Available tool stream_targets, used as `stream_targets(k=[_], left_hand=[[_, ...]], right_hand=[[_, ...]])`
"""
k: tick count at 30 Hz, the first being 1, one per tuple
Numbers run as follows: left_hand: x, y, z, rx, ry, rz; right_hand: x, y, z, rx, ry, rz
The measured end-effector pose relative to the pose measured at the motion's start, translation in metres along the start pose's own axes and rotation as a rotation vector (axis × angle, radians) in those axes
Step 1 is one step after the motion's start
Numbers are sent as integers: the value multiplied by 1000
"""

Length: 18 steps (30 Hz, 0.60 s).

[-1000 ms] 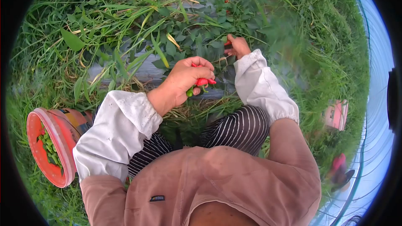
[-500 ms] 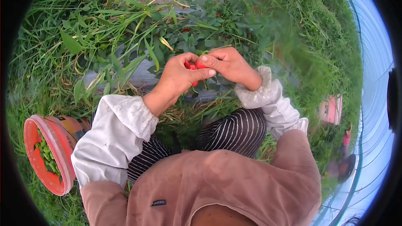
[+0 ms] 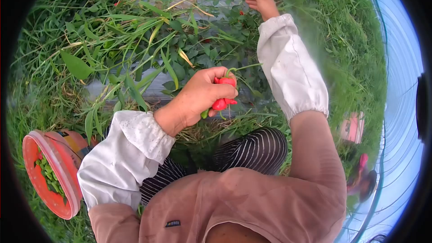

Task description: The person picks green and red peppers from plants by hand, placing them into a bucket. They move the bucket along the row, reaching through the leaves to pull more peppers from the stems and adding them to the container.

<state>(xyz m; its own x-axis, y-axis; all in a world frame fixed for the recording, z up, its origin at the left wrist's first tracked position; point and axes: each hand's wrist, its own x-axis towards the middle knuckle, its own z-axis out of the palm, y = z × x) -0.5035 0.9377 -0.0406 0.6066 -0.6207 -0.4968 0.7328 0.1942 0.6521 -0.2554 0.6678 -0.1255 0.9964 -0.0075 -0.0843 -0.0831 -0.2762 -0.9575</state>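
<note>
My left hand (image 3: 202,90) is closed round several red peppers (image 3: 227,82), their green stems sticking out; one long stem points right. A green tip shows under the palm. At the top, my right hand (image 3: 262,3) reaches over the low plants, its fingers curled together near some thin green blades. Whatever those fingers hold, if anything, is too small to make out. Between the hands lie leafy pepper plants (image 3: 207,49) mixed with long grass. A small red fruit (image 3: 241,13) shows among leaves below my right hand.
At the left stands a tilted-looking red bucket (image 3: 69,153) with green peppers (image 3: 50,175) and a few red bits inside. Grey plastic sheet (image 3: 153,84) covers the bed. On the right are a pink bucket (image 3: 352,127), another person (image 3: 362,182) and the translucent tunnel wall (image 3: 400,108).
My right hand has left my left hand and stretched forward, up the view. My left hand keeps the red peppers, now turned so more of them show.
</note>
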Motion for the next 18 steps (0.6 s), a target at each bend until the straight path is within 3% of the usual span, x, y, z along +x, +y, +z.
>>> stream_targets(k=[2,3,4,7,9,10,12,15,18], left_hand=[[5,2,-8,-55,62,26],[7,2,-11,-104,116,43],[9,3,-16,-112,117,36],[8,15,-21,-87,164,-59],[14,16,-29,-102,145,-70],[17,15,-31,-109,130,-77],[27,12,-36,-113,123,-84],[32,7,-36,-117,140,-74],[32,7,-35,-94,114,-85]], right_hand=[[18,22,-7,-845,-99,-69],[5,19,-4,-944,-268,-60],[-6,30,-5,-852,-402,-138],[-67,43,-6,-647,-484,-13],[-97,34,-7,-1022,-406,-64],[-105,34,-8,-1027,-400,-44],[-112,35,-6,-1127,-78,-146],[-104,46,-1,-1197,73,-124],[-85,54,10,-1476,-69,-151]])
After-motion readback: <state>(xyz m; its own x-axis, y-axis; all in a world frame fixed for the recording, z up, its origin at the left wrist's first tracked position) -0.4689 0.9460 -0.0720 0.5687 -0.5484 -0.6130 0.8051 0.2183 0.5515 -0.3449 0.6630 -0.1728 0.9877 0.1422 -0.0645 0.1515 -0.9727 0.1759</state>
